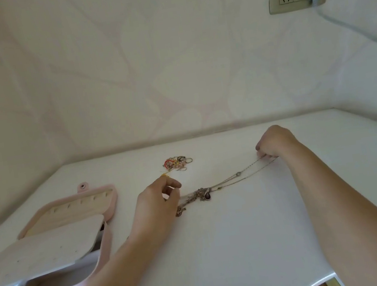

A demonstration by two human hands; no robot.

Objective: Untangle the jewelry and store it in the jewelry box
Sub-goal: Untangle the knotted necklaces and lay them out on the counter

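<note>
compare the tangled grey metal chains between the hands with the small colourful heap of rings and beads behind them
The grey metal chains are stretched between the left hand and right hand; the colourful heap is one compact clump. The chains are dull grey; the heap shows red, yellow and pink. Both lie on the white table.

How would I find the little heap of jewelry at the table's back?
Start at the white table by the patterned wall. Near its back edge, beyond the left hand, sits a small heap of rings and beads. Unlike the grey tangled chains strung from it to the right hand, it is compact, with red and yellow loops.
</note>
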